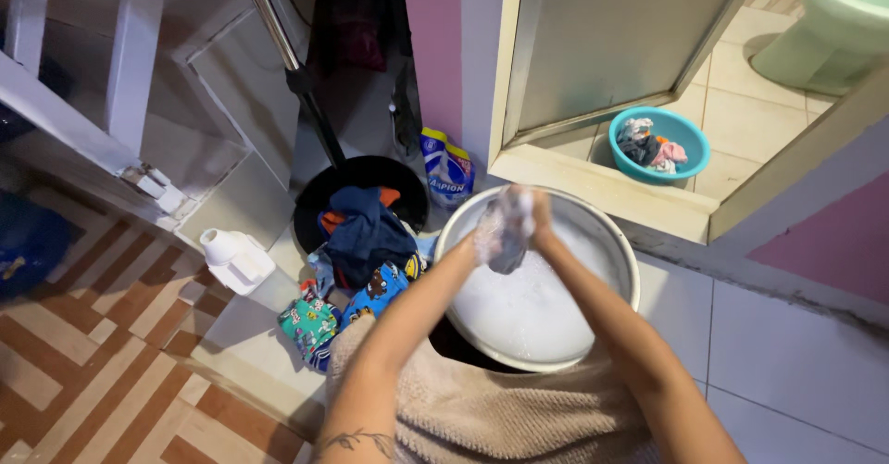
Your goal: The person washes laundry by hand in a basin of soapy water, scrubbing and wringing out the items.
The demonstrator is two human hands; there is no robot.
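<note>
Now soapy cloth [507, 234] between both hands.

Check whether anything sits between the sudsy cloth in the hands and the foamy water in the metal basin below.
Nothing visible does. Both hands, left hand and right hand, grip the sudsy cloth directly above the metal basin, with only open foam beneath.
</note>
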